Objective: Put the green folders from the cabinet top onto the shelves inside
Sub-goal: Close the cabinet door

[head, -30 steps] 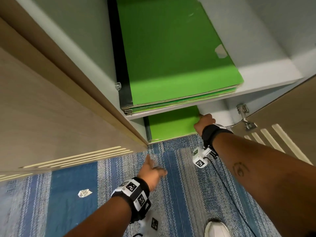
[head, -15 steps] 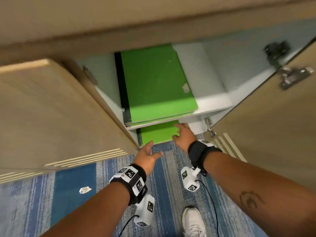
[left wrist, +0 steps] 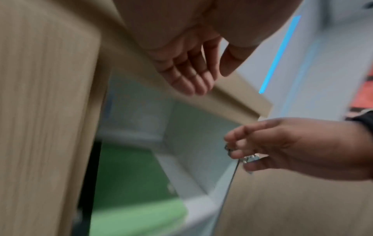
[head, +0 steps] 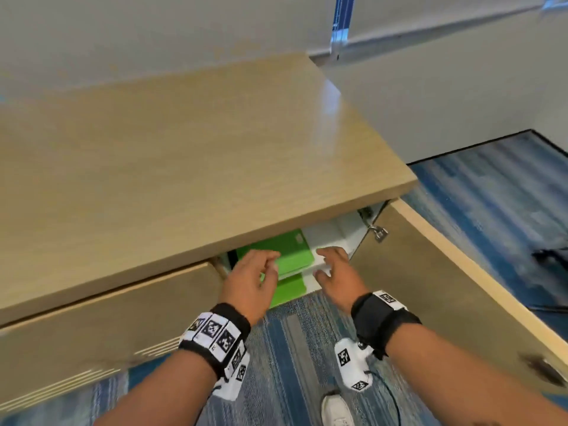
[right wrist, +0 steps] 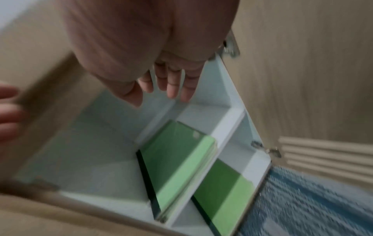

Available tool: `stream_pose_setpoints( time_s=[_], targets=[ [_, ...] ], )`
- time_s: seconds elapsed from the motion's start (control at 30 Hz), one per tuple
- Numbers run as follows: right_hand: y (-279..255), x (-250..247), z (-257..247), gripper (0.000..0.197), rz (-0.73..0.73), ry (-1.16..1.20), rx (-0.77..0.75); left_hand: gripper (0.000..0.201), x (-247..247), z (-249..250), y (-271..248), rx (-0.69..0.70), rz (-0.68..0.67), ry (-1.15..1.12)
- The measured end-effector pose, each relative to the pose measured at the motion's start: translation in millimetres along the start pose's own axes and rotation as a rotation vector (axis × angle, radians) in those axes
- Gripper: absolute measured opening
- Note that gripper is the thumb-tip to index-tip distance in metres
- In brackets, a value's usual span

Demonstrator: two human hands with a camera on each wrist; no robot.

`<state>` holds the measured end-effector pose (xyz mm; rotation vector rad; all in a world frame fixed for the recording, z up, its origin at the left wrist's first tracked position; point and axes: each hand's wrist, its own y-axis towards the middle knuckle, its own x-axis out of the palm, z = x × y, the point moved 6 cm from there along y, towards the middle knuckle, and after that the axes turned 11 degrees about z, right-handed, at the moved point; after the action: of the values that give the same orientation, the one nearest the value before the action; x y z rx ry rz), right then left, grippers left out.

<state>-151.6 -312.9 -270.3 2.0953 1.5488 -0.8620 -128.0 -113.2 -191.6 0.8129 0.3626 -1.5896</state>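
A stack of green folders [head: 295, 252] lies on the white middle shelf [head: 327, 241] inside the open cabinet, and another green folder [head: 289, 292] lies on the shelf below. The right wrist view shows both, the stack [right wrist: 177, 167] above the lower folder [right wrist: 226, 191]. My left hand [head: 261, 269] hovers in front of the stack with its fingers relaxed and holds nothing. My right hand [head: 330, 264] is beside it at the shelf's front edge, fingers spread and empty. The wooden cabinet top [head: 184, 164] is bare where I can see it.
The right cabinet door [head: 445, 287] stands open, swung out toward me. The left door [head: 107, 327] is closed. Blue striped carpet [head: 292, 348] lies below, with my white shoe [head: 336, 410] on it. A white wall rises behind the cabinet.
My view has risen from the cabinet's inside to its top. Both hands have come up from near the floor to the middle shelf's front; the right hand has left the bottom folder.
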Motion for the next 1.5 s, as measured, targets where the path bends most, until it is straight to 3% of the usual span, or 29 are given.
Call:
stream_pose_setpoints(
  time_s=[0.1, 0.17, 0.27, 0.37, 0.53, 0.7, 0.8, 1.1, 1.5],
  targets=[
    [4, -59, -14, 0.041, 0.122, -0.072, 0.007, 0.015, -54, 34, 24, 0.183, 0.114, 0.199],
    [11, -90, -12, 0.039, 0.21, -0.142, 0.021, 0.03, -72, 33, 43, 0.204, 0.128, 0.388],
    [19, -127, 2, 0.038, 0.322, -0.306, 0.067, 0.086, -77, 0, 70, 0.069, -0.113, 0.667],
    [17, -158, 28, 0.048, 0.367, -0.519, 0.181, 0.108, -74, -24, 80, 0.051, -0.234, 0.746],
    [-15, -205, 67, 0.045, 0.409, -0.676, 0.271, 0.109, -75, -26, 84, 0.084, -0.2, 0.752],
    [-75, -237, 122, 0.045, 0.35, -0.664, 0.55, 0.107, -70, -25, 85, 0.108, -0.144, 0.71],
    [-97, -241, 128, 0.044, 0.313, -0.68, 0.644, 0.109, -61, -36, 92, 0.111, -0.178, 0.709],
    [-131, -240, 118, 0.048, 0.276, -0.641, 0.76, 0.105, -71, -13, 80, 0.11, -0.175, 0.75],
    [-156, -184, 85, 0.05, 0.165, -0.594, 0.725, 0.111, -68, -16, 82, 0.094, -0.24, 0.755]
  ],
)
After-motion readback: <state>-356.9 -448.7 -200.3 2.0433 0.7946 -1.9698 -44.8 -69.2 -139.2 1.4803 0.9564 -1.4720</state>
